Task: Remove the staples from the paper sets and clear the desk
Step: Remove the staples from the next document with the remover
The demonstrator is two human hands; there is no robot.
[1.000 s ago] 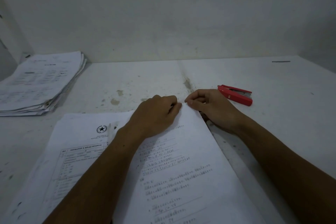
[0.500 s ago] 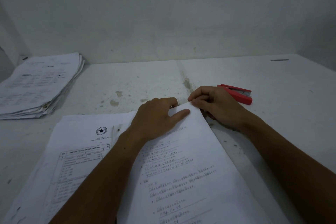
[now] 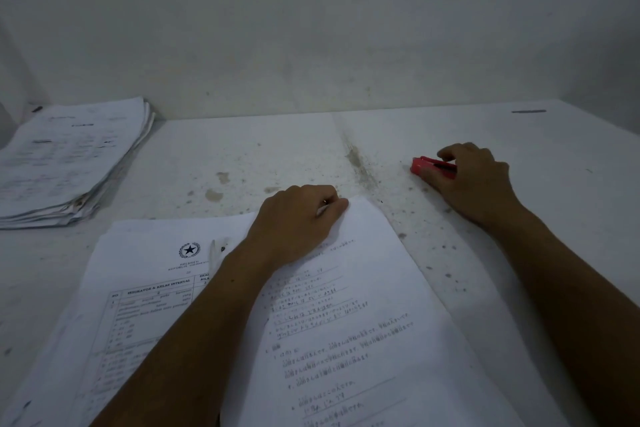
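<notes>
A printed paper set [image 3: 363,322] lies tilted on the white desk in front of me. My left hand [image 3: 298,218] sits on its top corner, fingers curled, pinching the corner where the staple would be. A second set [image 3: 138,288] with a star emblem lies under it to the left. Further right, my right hand [image 3: 474,177] curls its fingers round the red stapler [image 3: 429,166], which still rests on the desk; only the stapler's left end shows.
A thick stack of papers [image 3: 65,156] sits at the far left by the wall. The white desk [image 3: 277,156] is stained and speckled, with a dark seam in the middle. A dark mark [image 3: 528,111] lies far right.
My right hand has left the paper's corner and moved right onto the red stapler, closing round it. My left hand has curled tighter on the corner.
</notes>
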